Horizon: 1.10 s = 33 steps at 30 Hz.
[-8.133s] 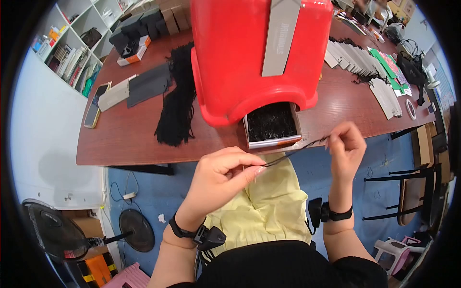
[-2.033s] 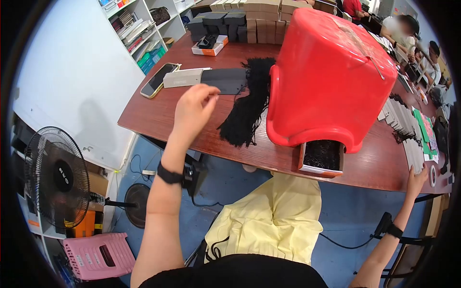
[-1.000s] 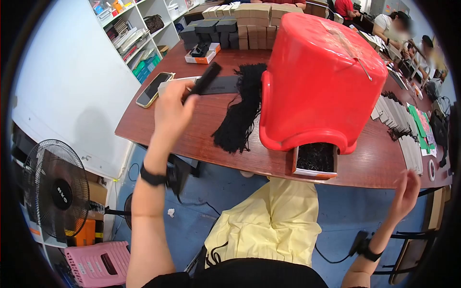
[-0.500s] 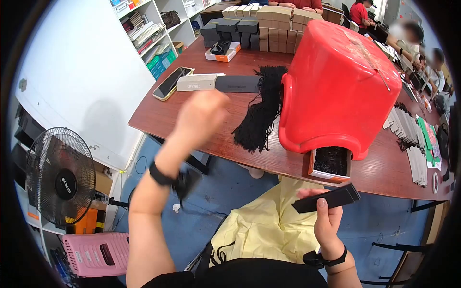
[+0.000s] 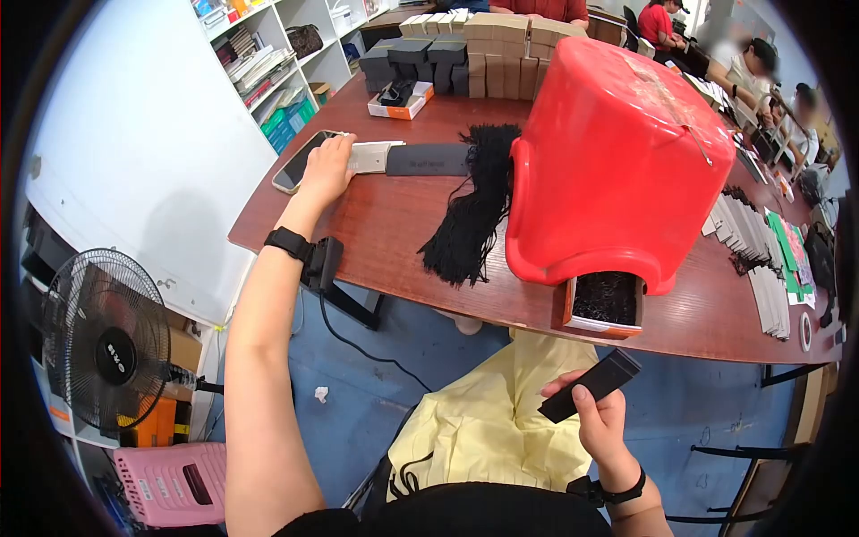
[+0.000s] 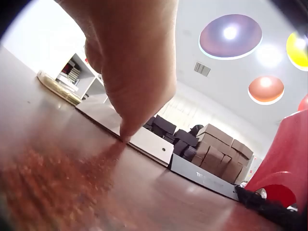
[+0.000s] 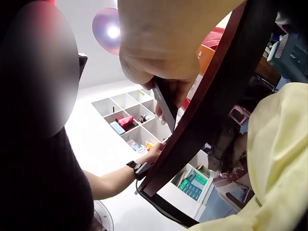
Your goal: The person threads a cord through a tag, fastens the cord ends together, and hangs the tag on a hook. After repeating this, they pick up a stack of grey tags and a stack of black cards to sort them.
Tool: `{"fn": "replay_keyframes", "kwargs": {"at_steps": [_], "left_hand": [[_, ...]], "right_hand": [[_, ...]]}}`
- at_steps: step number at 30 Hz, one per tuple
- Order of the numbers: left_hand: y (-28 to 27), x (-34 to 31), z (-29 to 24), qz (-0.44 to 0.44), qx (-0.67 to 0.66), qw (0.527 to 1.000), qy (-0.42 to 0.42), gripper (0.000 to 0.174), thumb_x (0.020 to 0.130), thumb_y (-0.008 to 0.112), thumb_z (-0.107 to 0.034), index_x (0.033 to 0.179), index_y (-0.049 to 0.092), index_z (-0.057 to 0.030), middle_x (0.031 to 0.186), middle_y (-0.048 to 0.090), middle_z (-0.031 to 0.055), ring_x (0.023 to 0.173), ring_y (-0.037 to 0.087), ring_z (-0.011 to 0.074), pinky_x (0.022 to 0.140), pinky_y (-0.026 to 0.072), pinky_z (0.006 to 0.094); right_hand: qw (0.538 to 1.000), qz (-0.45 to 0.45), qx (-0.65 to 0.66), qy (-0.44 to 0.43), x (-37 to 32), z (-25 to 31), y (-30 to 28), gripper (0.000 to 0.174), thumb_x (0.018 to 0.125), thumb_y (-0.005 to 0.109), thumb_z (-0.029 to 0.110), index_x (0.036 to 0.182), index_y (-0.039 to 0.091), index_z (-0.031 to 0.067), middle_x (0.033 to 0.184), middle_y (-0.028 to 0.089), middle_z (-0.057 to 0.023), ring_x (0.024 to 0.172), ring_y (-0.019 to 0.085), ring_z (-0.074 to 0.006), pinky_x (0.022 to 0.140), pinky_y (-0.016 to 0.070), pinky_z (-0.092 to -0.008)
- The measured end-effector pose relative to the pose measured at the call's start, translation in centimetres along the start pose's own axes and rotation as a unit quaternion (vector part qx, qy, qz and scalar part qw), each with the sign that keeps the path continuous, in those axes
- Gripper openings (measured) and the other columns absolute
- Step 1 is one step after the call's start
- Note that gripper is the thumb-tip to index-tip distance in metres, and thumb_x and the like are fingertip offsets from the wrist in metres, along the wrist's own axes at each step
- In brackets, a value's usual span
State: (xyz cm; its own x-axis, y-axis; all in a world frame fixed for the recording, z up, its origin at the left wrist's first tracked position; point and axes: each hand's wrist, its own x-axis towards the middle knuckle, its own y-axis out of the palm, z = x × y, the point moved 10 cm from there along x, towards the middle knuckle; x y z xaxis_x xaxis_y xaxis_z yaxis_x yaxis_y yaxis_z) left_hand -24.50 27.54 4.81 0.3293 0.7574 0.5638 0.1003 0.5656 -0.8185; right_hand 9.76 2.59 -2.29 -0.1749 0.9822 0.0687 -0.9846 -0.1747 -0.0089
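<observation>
Table, left end: a phone [image 5: 300,163] lies at the left edge. Just beside it is a pale flat box [image 5: 374,157], and a dark grey sleeve [image 5: 428,159] lies end to end with that box. Behind these, stacked cartons [image 5: 488,49] line the far edge, with an orange-and-white box [image 5: 398,94] in front of them. At mid-table a bundle of black tassels [image 5: 470,215] lies against an upturned red plastic bin [image 5: 617,152]. The bin takes up the middle of the table and hides what lies behind it. A small tray of black strands [image 5: 604,302] sits under the bin's cut-out at the near edge. Rows of grey cards [image 5: 743,219] lie toward the right end.

The pale flat box lies flat, its long axis running left to right along the table. The left hand [image 5: 327,170] covers its left end. In the left wrist view a fingertip [image 6: 127,130] presses down at the box's near edge. The fingers are laid on it, not wrapped round it.

A black sleeve [image 5: 589,385] is off the table, below the near edge and over yellow cloth [image 5: 483,421]. Its long axis slants from lower left to upper right. The right hand [image 5: 601,425] pinches its lower half between thumb and fingers, firmly closed on it.
</observation>
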Motion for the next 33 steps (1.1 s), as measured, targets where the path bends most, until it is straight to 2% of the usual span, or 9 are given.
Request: {"fn": "replay_keyframes", "kwargs": {"at_steps": [9, 13, 15, 19, 23, 25, 28, 30, 33], "left_hand": [[-0.4, 0.2, -0.5, 0.026, 0.006, 1.000, 0.008, 0.033, 0.056, 0.065, -0.002, 0.081, 0.043, -0.0070, 0.088, 0.047, 0.0092, 0.089, 0.046, 0.0280, 0.073, 0.0370, 0.0382], [-1.8, -0.3, 1.2, 0.002, -0.115, 0.992, -0.043, 0.026, 0.062, 0.058, -0.001, 0.080, 0.040, -0.0038, 0.080, 0.047, 0.0138, 0.077, 0.048, 0.0328, 0.065, 0.0393, 0.0368], [-3.3, -1.4, 2.4, -0.040, -0.205, 0.968, -0.138, 0.025, 0.068, 0.058, -0.003, 0.085, 0.041, -0.0041, 0.079, 0.048, 0.0097, 0.076, 0.052, 0.0246, 0.066, 0.0411, 0.0309], [-4.6, -4.5, -3.2, -0.089, -0.667, 0.691, -0.265, 0.024, 0.080, 0.050, -0.005, 0.101, 0.038, -0.0017, 0.090, 0.051, 0.0071, 0.082, 0.053, 0.0168, 0.070, 0.0436, 0.0285], [-1.1, -9.1, -15.8, 0.103, -0.897, 0.272, -0.334, 0.019, 0.085, 0.045, -0.015, 0.097, 0.045, -0.0002, 0.090, 0.051, 0.0089, 0.083, 0.052, 0.0167, 0.068, 0.0449, 0.0292], [-2.5, -9.8, -22.7, 0.163, -0.909, 0.139, -0.357, 0.026, 0.085, 0.045, -0.016, 0.106, 0.040, -0.0015, 0.090, 0.045, 0.0073, 0.077, 0.046, 0.0144, 0.062, 0.0425, 0.0237], [-3.3, -9.5, -28.0, 0.193, -0.915, 0.141, -0.325, 0.027, 0.082, 0.050, -0.013, 0.105, 0.042, -0.0025, 0.092, 0.044, 0.0061, 0.074, 0.043, 0.0129, 0.058, 0.0397, 0.0235], [-4.6, -8.1, -29.6, 0.206, -0.894, 0.259, -0.303, 0.032, 0.076, 0.054, -0.008, 0.106, 0.042, -0.0033, 0.086, 0.043, 0.0039, 0.071, 0.042, 0.0117, 0.056, 0.0374, 0.0228], [-5.3, -6.8, -31.8, 0.216, -0.911, 0.207, -0.282, 0.041, 0.073, 0.059, -0.004, 0.109, 0.039, -0.0042, 0.079, 0.048, 0.0017, 0.066, 0.047, 0.0083, 0.057, 0.0409, 0.0222]], "right_hand": [[1.000, -0.018, 0.020, 0.017, -0.3, -0.6, -0.6, 0.019, 0.086, 0.042, 0.012, 0.091, 0.052, -0.0026, 0.078, 0.060, -0.0073, 0.075, 0.057, -0.0136, 0.068, 0.0449, -0.0260], [1.000, -0.005, 0.026, -0.006, -0.3, -0.6, -0.8, 0.023, 0.087, 0.040, 0.019, 0.093, 0.046, -0.0025, 0.074, 0.056, -0.0092, 0.074, 0.056, -0.0161, 0.066, 0.0461, -0.0291], [0.994, -0.021, 0.109, 0.007, -0.4, -0.8, -1.4, 0.016, 0.083, 0.046, 0.010, 0.094, 0.044, -0.0018, 0.069, 0.054, -0.0086, 0.064, 0.056, -0.0150, 0.058, 0.0465, -0.0273], [0.995, -0.050, -0.005, 0.084, 0.4, 0.7, -2.8, 0.022, 0.074, 0.053, 0.000, 0.094, 0.042, -0.0007, 0.066, 0.053, -0.0085, 0.051, 0.054, -0.0135, 0.047, 0.0446, -0.0246], [0.996, -0.064, 0.024, 0.054, 2.6, 3.7, -3.9, 0.032, 0.067, 0.058, -0.005, 0.094, 0.041, -0.0004, 0.066, 0.053, -0.0074, 0.045, 0.051, -0.0116, 0.041, 0.0421, -0.0224], [0.997, -0.056, 0.015, 0.052, 3.3, 4.8, -4.5, 0.036, 0.070, 0.059, -0.002, 0.102, 0.043, -0.0013, 0.065, 0.052, -0.0031, 0.047, 0.051, -0.0087, 0.044, 0.0432, -0.0229], [0.997, -0.021, 0.034, 0.062, 3.8, 5.8, -4.2, 0.033, 0.073, 0.059, 0.001, 0.102, 0.045, -0.0017, 0.065, 0.051, -0.0022, 0.049, 0.052, -0.0084, 0.046, 0.0425, -0.0217], [0.998, -0.015, 0.037, 0.056, 3.9, 6.4, -4.2, 0.033, 0.072, 0.060, 0.001, 0.102, 0.045, -0.0016, 0.065, 0.052, -0.0020, 0.048, 0.052, -0.0084, 0.045, 0.0424, -0.0217], [0.999, 0.005, 0.042, 0.035, 3.9, 6.9, -3.9, 0.032, 0.072, 0.060, 0.001, 0.101, 0.046, -0.0014, 0.065, 0.052, -0.0020, 0.048, 0.052, -0.0083, 0.045, 0.0422, -0.0218]]}}
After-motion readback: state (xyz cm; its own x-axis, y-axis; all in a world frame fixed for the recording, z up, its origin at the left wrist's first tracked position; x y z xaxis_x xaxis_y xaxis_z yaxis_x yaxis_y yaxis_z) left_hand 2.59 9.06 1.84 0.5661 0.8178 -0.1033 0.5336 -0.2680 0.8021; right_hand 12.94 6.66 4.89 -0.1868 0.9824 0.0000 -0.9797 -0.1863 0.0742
